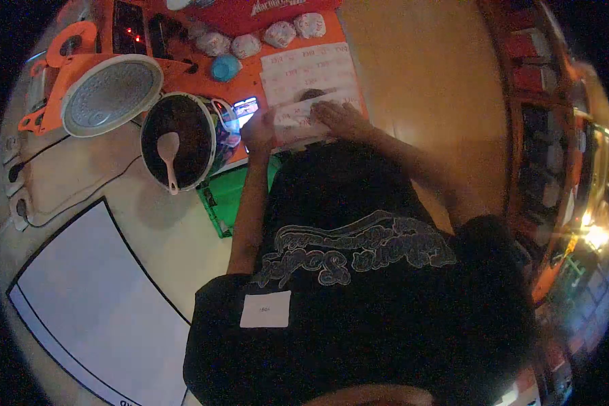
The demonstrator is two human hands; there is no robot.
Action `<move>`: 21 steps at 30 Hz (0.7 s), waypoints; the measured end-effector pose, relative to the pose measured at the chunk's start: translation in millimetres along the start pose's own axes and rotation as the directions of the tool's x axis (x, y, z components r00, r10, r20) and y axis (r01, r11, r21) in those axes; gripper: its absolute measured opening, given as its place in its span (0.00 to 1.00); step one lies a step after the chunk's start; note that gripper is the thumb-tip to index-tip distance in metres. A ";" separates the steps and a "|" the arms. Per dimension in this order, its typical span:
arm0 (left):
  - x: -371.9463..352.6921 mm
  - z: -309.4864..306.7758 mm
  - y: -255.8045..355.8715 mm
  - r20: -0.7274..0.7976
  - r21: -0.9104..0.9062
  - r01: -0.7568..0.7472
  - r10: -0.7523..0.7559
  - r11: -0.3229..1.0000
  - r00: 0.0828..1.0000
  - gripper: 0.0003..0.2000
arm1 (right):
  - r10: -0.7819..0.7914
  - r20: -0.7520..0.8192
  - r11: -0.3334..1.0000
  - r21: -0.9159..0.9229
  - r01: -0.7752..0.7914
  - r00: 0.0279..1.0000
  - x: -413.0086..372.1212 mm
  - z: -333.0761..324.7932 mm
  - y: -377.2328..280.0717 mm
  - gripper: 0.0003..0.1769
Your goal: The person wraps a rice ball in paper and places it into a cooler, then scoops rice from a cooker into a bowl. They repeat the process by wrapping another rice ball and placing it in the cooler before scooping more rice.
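Sheets of white wrapping paper with red print, partly legible as "RICE", lie on the orange table in front of me. A dark round patch shows at the edge of a lifted, blurred paper flap; what it is I cannot make out. My left hand is closed at the flap's left side, close to a lit phone. Over the flap's right side, my right hand has its fingers bent onto the paper, slightly smeared by motion. Several paper-wrapped bundles sit in a row behind the sheets.
Left of the paper, an open pot holds a pink rice paddle; its round lid stands beside it. A small blue cup is near the bundles. A green crate sits below, and cords run at left.
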State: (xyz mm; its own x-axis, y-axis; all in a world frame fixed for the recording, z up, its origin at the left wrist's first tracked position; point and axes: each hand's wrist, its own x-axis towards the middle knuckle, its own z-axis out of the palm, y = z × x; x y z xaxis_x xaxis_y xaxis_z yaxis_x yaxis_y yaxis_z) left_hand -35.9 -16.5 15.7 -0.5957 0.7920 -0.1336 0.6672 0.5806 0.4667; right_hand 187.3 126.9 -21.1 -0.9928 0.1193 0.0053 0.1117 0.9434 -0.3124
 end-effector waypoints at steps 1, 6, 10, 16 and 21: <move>-9.7 -6.8 1.4 -0.022 -0.130 0.112 -0.116 0.985 0.993 0.19 | 0.008 -0.019 1.000 -0.022 -0.009 1.000 -1.3 10.2 2.3 0.45; -31.8 3.1 -2.8 0.033 -0.288 0.137 -0.133 0.948 0.991 0.41 | 0.033 0.018 0.999 -0.002 -0.033 0.999 3.6 -12.1 0.8 0.40; -35.3 6.8 -9.8 -0.022 -0.270 0.185 -0.198 0.945 0.980 0.45 | -0.002 -0.030 0.999 -0.044 0.000 1.000 -0.3 -6.2 6.2 0.36; -8.3 -22.5 17.1 -0.189 -0.181 0.244 -0.277 0.953 0.942 0.31 | 0.059 0.120 0.998 0.005 -0.060 0.991 4.2 -18.6 2.0 0.33; 95.3 25.7 17.0 -0.103 -0.084 -0.130 0.121 0.988 0.987 0.15 | 0.024 0.039 0.998 -0.067 -0.021 0.999 0.1 -20.3 -0.5 0.37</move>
State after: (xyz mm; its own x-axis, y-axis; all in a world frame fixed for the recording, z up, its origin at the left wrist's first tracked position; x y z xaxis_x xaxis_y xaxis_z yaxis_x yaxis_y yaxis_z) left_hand -69.9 73.7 -11.6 -0.5539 0.8325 0.0149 0.6988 0.4550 0.5519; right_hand 188.0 132.7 -1.6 -0.9908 0.1298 -0.0390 0.1355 0.9591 -0.2484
